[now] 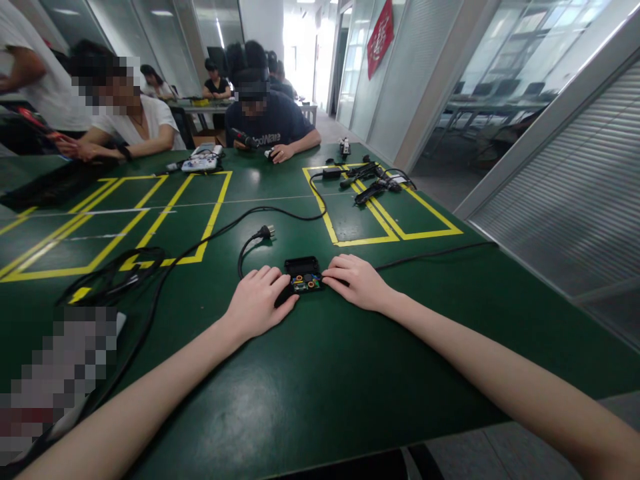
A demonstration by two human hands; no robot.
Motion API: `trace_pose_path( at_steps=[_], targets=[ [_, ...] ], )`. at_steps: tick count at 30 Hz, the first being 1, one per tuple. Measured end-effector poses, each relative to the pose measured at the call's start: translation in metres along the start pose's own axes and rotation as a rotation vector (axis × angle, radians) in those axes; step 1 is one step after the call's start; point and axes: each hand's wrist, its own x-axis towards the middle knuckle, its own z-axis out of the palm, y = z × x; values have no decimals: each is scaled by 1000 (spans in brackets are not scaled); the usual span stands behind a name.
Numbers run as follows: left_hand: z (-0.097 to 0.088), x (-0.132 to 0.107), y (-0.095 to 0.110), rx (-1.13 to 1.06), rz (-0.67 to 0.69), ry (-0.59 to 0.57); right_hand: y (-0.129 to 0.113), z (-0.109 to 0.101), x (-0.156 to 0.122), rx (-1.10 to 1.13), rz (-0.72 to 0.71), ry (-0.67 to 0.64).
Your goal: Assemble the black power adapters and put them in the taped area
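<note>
An opened black power adapter [301, 263] lies on the green table between my hands, its circuit board [307, 283] showing copper coils and small coloured parts. My left hand [260, 300] is closed on the adapter's left end, thumb at the near edge. At its right end, the fingers of my right hand [353, 281] pinch together where a black cable [430, 256] meets the case; the exact grip is partly hidden. That cable runs out behind the hand to the right. Behind my left hand, a short cord ends in a black plug [265, 232].
Yellow tape [430, 233] marks rectangles on the table [260, 400]. Black devices with cables [370, 183] lie at the back right. A long cord [240, 217] crosses to a coiled cable [113, 277] at left. Across the table, a person in a dark shirt [280, 120] handles a small white object.
</note>
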Motion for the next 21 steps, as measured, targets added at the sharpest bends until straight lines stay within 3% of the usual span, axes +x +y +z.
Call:
trace_pose_path(
  at_steps=[4, 7, 13, 21],
  targets=[
    [2, 0, -4, -97, -96, 41, -2, 2, 3, 43, 143, 97],
    [4, 1, -6, -118, -128, 36, -2, 6, 4, 72, 152, 32],
    [10, 2, -10, -207, -58, 8, 0, 6, 3, 227, 136, 5],
    [9, -1, -10, -239, -18, 55, -1, 4, 6, 504, 289, 98]
  ],
)
